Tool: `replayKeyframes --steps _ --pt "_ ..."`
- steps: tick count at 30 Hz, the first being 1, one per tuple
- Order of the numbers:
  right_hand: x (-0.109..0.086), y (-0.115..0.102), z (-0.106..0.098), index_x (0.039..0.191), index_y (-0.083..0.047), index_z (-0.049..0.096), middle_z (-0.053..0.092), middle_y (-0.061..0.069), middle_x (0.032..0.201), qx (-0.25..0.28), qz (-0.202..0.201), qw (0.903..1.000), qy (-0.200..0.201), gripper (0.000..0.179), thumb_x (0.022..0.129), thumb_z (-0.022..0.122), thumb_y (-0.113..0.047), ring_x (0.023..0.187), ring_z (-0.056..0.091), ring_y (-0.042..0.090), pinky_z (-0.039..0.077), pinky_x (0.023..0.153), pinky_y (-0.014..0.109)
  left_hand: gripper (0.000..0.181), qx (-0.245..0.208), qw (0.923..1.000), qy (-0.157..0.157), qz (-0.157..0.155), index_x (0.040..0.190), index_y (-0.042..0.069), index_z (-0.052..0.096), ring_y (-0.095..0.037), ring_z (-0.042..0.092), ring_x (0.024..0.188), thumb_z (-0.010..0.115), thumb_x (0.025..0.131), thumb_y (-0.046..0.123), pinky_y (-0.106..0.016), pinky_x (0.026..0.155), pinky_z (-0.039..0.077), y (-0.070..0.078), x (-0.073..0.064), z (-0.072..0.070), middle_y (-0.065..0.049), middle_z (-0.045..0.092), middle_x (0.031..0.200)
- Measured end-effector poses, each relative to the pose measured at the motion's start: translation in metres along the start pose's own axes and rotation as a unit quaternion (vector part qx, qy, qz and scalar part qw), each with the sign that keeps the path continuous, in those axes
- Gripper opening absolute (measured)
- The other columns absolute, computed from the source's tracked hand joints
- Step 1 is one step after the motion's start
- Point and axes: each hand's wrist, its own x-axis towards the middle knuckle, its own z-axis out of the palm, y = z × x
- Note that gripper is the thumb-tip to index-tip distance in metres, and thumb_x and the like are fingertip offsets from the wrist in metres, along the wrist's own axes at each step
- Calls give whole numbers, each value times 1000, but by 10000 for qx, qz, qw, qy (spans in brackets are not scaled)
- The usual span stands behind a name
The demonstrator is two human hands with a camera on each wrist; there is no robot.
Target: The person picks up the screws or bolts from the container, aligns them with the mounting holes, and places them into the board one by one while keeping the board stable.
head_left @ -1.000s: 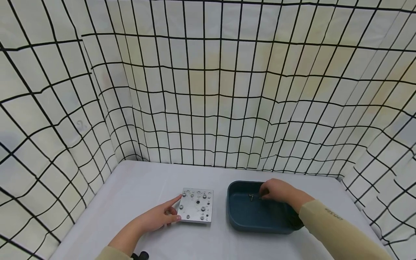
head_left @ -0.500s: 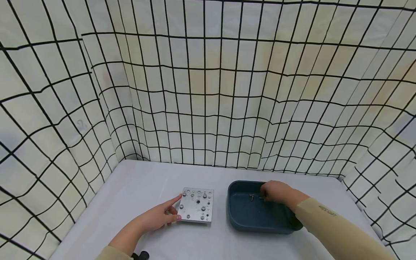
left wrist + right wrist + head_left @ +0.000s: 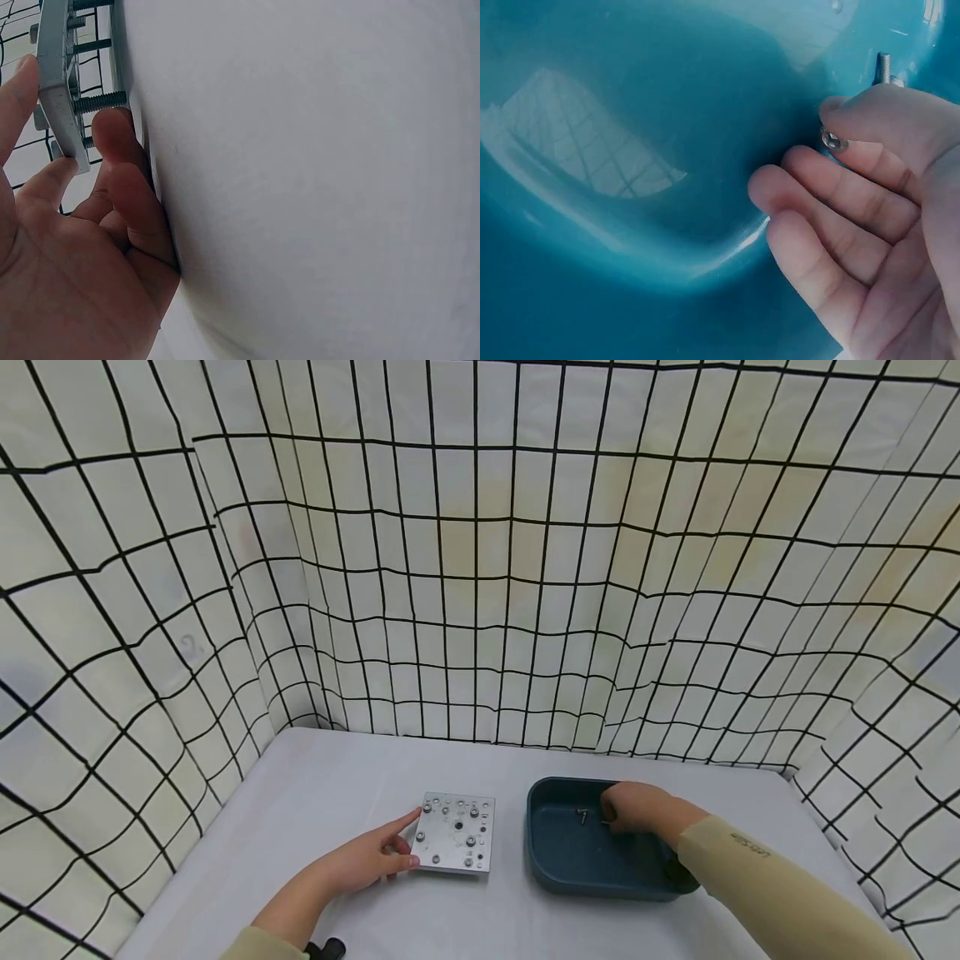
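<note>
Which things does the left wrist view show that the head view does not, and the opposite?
Only the left wrist view shows threaded screw ends sticking out below the metal plate.
Only the head view shows the blue tray, with the right hand in it.
Both show the left hand touching the plate, and the white tabletop.

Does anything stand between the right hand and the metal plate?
Yes: the right hand is inside the blue tray, whose left wall rises between it and the metal plate. Small screws lie on the tray floor between, too.
</note>
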Motion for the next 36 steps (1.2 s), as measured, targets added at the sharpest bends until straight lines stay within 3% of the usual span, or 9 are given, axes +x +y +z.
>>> replayKeyframes --steps 5,14,21,36 --pt "-1 0 -2 84 -15 64 59 -3 81 298 -57 9994 158 14 84 75 -7 73 54 16 48 69 38 83 24 10000 9 -64 156 19 33 -19 57 76 75 87 39 -36 70 41 -1 1 1 -2 58 100" --pt "-2 10 -4 89 -18 72 64 -9 85 839 -546 9936 513 7 87 74 -11 76 58 10 50 73 35 84 -16 10000 -16 -72 156 18 32 -19 57 76 75 87 38 -35 70 41 0 1 0 -2 58 100" --pt "-1 17 -5 100 -18 78 70 -12 93 869 -893 9899 678 12 89 74 -17 81 63 4 52 74 31 83 11 10000 -23 -41 156 18 32 -19 56 76 75 88 38 -35 69 42 -1 3 0 -2 58 99" --pt "-2 -3 -22 113 -16 77 71 -6 110 1129 -997 9848 869 22 93 71 -23 99 66 12 53 82 37 84 35 9999 53 -81 156 17 32 -19 56 76 75 87 38 -35 69 41 1 1 1 -2 58 99"
